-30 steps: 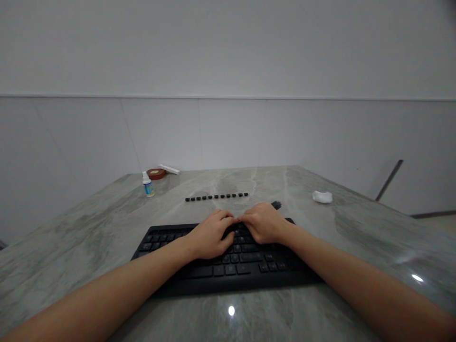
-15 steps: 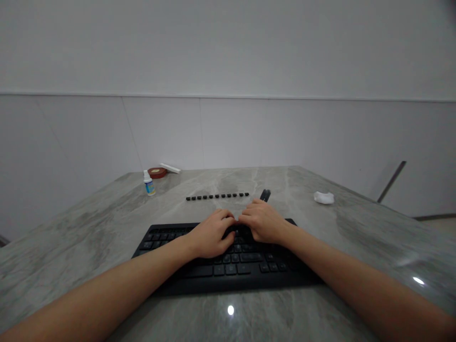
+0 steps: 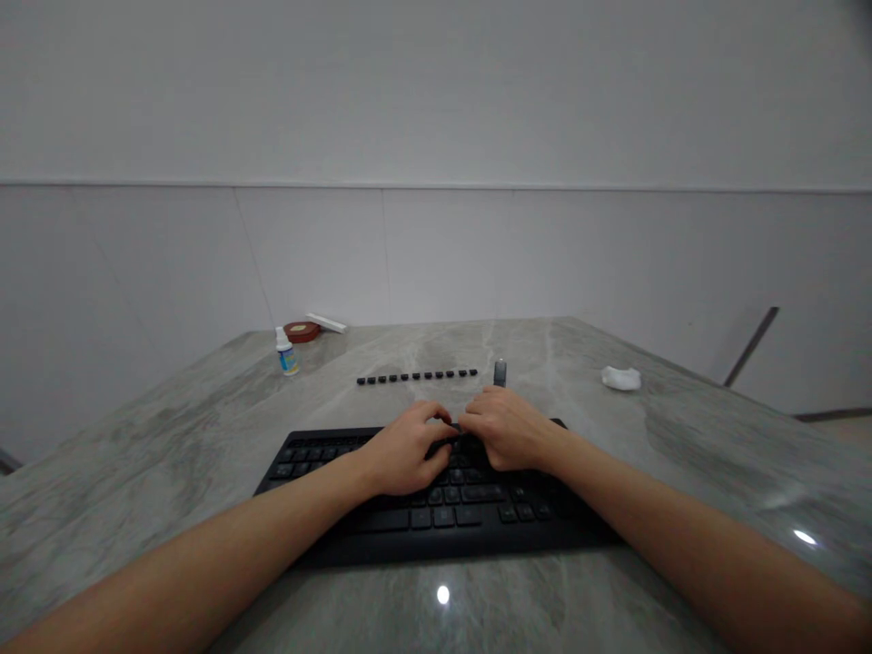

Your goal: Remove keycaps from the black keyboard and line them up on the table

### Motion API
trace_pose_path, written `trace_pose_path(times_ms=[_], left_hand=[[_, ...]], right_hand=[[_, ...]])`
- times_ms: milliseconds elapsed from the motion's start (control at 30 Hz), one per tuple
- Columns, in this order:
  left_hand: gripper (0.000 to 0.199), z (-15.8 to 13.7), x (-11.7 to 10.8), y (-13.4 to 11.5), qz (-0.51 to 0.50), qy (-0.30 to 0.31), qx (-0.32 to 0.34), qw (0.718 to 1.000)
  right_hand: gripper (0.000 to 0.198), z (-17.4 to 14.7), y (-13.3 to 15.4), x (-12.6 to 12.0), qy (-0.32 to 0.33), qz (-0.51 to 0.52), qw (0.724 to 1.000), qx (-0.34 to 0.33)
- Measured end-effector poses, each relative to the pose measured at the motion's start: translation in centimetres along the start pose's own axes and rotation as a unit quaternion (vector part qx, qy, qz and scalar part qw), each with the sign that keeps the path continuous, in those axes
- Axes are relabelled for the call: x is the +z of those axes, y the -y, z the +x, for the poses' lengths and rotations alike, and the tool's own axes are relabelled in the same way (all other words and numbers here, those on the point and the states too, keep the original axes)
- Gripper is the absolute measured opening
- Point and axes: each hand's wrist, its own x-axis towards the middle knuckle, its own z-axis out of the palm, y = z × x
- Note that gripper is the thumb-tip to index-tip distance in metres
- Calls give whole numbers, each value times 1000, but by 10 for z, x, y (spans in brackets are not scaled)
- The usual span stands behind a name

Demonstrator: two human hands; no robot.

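Note:
A black keyboard (image 3: 442,545) lies flat on the marbled table. Over its upper middle rests my left hand (image 3: 411,448), thumb and fingers apart, with the index finger reaching to the tips of my right hand. My right hand (image 3: 504,427) is closed around a slim dark tool (image 3: 500,372) with a greyish end that sticks up behind the knuckles. Its lower end is hidden by the fingers, so its kind does not show. Both hands meet at the keyboard's upper rows, and the keys under them are covered. Beyond the keyboard, several loose black keycaps (image 3: 416,376) form a row.
On the far left stand a small white spray bottle (image 3: 286,354) with a blue label, a reddish-brown case (image 3: 302,332) and a thin white flat piece (image 3: 327,322). A crumpled white wad (image 3: 620,379) lies to the right. Behind the table (image 3: 681,454) rises a pale wall.
The tool in my right hand has turned from a rightward lean to nearly upright. My left index finger has stretched toward the right hand. The keyboard and keycap row stay put.

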Motion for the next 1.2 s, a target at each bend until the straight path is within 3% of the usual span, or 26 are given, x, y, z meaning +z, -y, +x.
trace_pose_path(times_ms=[167,433,667,967,1200], left_hand=[[31,0,0,0,6,-5,8,1000],[27,0,0,0,14,-12,21,1000],[25,0,0,0,6,-8,20,1000],[24,1,-2,-1,7,1,20,1000],[24,1,-3,-2,4,9,19,1000]], right_hand=[[29,-2,1,-1,-2,11,1000,11],[18,-3,9,-7,-14,21,999,40],[26,0,14,-1,-13,15,996,87],[21,0,11,6,-59,78,994,45],[18,2,14,11,-82,96,990,55]])
